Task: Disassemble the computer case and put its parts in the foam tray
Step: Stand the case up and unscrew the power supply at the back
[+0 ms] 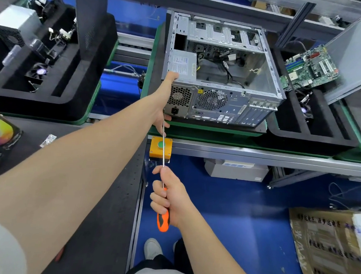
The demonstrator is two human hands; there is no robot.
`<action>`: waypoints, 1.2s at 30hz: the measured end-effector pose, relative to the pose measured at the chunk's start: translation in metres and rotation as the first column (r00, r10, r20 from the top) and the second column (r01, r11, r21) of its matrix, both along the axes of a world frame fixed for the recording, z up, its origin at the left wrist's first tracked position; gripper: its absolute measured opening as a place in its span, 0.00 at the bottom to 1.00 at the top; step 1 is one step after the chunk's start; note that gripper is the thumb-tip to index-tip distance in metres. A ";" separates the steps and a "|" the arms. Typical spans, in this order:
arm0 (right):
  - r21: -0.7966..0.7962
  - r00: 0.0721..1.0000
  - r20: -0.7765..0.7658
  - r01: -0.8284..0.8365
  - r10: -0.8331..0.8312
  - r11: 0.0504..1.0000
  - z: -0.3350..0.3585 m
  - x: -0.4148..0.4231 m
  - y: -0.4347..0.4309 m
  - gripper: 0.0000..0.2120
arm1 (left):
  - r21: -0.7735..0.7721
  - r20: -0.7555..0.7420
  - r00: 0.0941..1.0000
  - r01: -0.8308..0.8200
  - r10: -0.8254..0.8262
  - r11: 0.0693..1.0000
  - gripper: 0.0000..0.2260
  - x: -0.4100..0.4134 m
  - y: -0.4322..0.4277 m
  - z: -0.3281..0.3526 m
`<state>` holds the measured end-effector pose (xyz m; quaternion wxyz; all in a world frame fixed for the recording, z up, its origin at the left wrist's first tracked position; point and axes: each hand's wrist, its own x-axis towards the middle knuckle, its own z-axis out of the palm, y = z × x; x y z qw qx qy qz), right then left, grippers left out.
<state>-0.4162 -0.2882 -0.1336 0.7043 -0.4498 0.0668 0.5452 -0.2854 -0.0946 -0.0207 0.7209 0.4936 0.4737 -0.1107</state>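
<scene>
Screwdriver (163, 221) (one, orange-handled) fills right grip (169, 198) while left grip (164, 99) clutches one computer case (217, 106) by its corner.

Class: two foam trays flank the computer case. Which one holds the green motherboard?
The foam tray on the right; the motherboard sits at its back. The left tray holds a silver power supply and a fan instead.

The computer case (230, 110) lies open side up, its inside reachable from above; the power supply (183, 65) fills the left end, black cables (230, 64) cross the middle. The left hand (164, 97) and the shaft of the screwdriver (163, 220) block the rear left corner. A tilted side panel (358, 57) overhangs the right foam tray (316, 135).
</scene>
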 end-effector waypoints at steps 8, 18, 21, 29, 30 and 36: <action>-0.797 0.387 0.601 0.354 0.699 0.490 -0.011 0.005 -0.002 0.07 | -0.036 0.022 0.999 -0.048 0.049 0.998 0.62 0.001 -0.003 -0.001; -0.346 0.958 0.275 0.019 0.082 0.938 -0.009 0.016 -0.010 0.09 | -0.017 0.035 0.995 -0.097 0.098 0.995 0.53 0.001 -0.009 -0.001; -0.047 0.998 0.050 -0.045 0.047 0.998 -0.009 0.016 -0.020 0.09 | -0.015 0.032 0.995 -0.095 0.095 0.995 0.54 0.001 -0.008 -0.001; 0.429 0.938 -0.335 0.070 0.087 0.900 -0.019 0.000 -0.021 0.13 | -0.018 0.044 0.993 -0.109 0.110 0.994 0.54 0.002 -0.007 -0.004; 0.462 0.901 -0.424 0.131 0.089 0.877 -0.020 -0.003 -0.018 0.14 | -0.015 0.042 0.993 -0.108 0.109 0.994 0.54 0.002 -0.006 -0.004; 0.227 0.975 -0.222 0.041 0.010 0.973 -0.022 -0.005 -0.011 0.13 | -0.002 0.025 0.996 -0.087 0.087 0.996 0.54 0.001 -0.008 -0.001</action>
